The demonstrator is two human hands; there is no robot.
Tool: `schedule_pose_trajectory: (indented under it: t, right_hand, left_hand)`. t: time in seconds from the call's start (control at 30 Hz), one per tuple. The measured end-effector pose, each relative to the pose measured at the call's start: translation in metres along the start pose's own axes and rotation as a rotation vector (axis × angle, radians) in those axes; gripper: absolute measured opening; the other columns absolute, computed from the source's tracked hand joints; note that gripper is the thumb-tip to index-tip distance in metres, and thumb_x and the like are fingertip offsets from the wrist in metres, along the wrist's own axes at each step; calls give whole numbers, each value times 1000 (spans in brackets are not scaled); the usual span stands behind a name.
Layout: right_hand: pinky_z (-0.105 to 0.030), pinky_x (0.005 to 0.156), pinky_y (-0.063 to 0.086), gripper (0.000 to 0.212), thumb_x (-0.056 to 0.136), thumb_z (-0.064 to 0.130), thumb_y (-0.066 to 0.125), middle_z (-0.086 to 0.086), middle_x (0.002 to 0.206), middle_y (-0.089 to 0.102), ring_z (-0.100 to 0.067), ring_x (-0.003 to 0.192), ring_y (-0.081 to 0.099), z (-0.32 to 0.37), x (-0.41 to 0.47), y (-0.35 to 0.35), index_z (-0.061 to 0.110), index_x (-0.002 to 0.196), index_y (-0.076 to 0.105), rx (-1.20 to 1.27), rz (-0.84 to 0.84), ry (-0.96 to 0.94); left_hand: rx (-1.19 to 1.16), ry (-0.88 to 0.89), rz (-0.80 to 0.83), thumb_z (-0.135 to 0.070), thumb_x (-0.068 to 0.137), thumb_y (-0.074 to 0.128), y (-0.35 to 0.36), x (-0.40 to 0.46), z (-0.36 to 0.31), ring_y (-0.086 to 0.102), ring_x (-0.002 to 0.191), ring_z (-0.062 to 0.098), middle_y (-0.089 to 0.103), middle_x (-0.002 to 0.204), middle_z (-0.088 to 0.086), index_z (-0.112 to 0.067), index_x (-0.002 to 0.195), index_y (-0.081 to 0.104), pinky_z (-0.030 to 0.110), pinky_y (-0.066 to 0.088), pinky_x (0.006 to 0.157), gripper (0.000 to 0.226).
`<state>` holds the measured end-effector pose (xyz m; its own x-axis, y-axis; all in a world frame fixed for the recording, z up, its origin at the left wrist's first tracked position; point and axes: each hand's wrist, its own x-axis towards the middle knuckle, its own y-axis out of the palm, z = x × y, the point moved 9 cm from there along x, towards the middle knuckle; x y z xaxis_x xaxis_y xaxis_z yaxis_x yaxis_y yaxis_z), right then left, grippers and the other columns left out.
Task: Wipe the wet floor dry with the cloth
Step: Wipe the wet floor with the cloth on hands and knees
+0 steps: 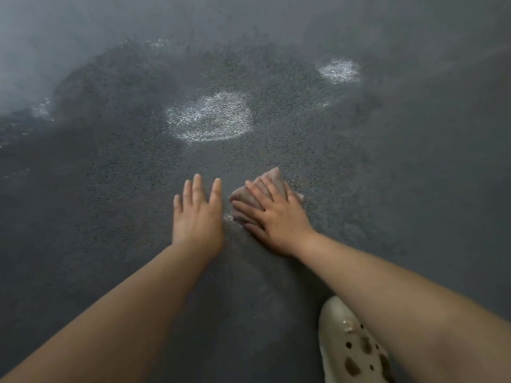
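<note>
While both hands flat, right hand presses cloth; left hand on floor; clog near.

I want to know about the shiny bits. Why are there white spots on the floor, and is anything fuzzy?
Head view: the white spots are light glaring off the wet floor; the top left corner looks hazy, the edges bend.

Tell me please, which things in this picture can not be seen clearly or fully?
- Cloth: the right hand lies flat over most of it, head view.
- Floor under both hands: covered; the left hand hides its part.
- Far floor, top left: hazy glare blurs where the wet area ends.
- Shoe: cut by the bottom edge, partly behind the right forearm.
</note>
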<state>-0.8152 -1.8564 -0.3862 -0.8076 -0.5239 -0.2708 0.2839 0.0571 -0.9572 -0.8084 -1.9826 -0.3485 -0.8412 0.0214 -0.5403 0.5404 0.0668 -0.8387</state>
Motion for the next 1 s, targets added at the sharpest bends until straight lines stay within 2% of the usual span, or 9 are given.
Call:
schedule_pose_trajectory:
  t: [0.07, 0.13, 0.23, 0.3, 0.57, 0.73, 0.8, 0.9, 1.0]
  right_hand:
    - [-62, 110, 13, 57, 89, 60, 17, -3, 157, 22, -34, 144, 15, -54, -4, -5, 44, 143, 31, -14, 12, 122]
    - [-59, 112, 0, 54, 94, 59, 15, 1, 160, 1, -31, 146, -3, -126, -25, -7, 47, 147, 12, 39, 21, 484]
    - [-60, 114, 4, 52, 98, 52, 22, 0, 160, -4, -32, 145, -6, -193, -80, -6, 46, 148, 8, 150, -12, 964]
    - [-57, 114, 3, 52, 100, 47, 24, -2, 160, -2, -33, 145, -6, -191, -89, -3, 41, 150, 10, 201, -35, 1087]
    - [-56, 115, -2, 55, 101, 45, 14, -6, 159, -9, -34, 144, -16, -155, 15, -25, 29, 152, 1, 212, -14, 794]
    - [-55, 115, -6, 54, 100, 51, 15, -2, 159, -11, -30, 144, -17, -103, 61, -35, 37, 150, 1, 76, 62, 239]
    - [-55, 115, -4, 51, 100, 50, 19, -1, 159, -10, -29, 145, -14, -102, 59, -34, 43, 148, 5, -22, 48, 85]
    - [-54, 116, -6, 50, 100, 49, 18, 0, 159, -8, -31, 145, -12, -140, 67, -36, 45, 148, 3, -102, 55, 91]
    - [-57, 114, -8, 51, 100, 49, 14, -1, 160, -8, -34, 144, -12, -205, 65, -44, 43, 148, 0, -32, 31, 382]
  left_hand:
    - [-23, 51, 11, -29, 85, 68, -2, 9, -33, -11, 145, 33, -18, 155, 16, -19, 150, -13, 43, 3, 117, 104]
    - [-28, 80, 51, -36, 79, 74, 1, 15, -57, -12, 145, 33, -21, 155, 16, -18, 149, -16, 43, 4, 117, 116]
    - [29, 118, 105, -44, 73, 78, 11, 24, -84, -14, 144, 35, -24, 154, 15, -20, 149, -17, 45, 5, 117, 124]
    - [69, 124, 140, -43, 71, 79, 16, 29, -95, -12, 144, 38, -22, 155, 15, -21, 150, -14, 48, 8, 117, 125]
    - [145, 115, 183, -43, 66, 83, 15, 36, -106, -5, 143, 44, -16, 155, 19, -18, 150, -11, 51, 20, 115, 129]
    - [152, 101, 199, -41, 64, 84, 15, 38, -106, -5, 143, 44, -16, 155, 19, -18, 150, -11, 51, 21, 114, 130]
    - [171, 97, 195, -43, 64, 84, 16, 39, -107, -4, 143, 43, -16, 155, 18, -19, 150, -11, 51, 22, 114, 130]
    - [164, 97, 194, -43, 64, 83, 17, 40, -107, -4, 143, 44, -16, 155, 18, -19, 150, -11, 50, 22, 114, 130]
    - [153, 116, 205, -45, 66, 82, 18, 40, -107, -5, 143, 44, -19, 155, 18, -19, 149, -13, 51, 21, 115, 129]
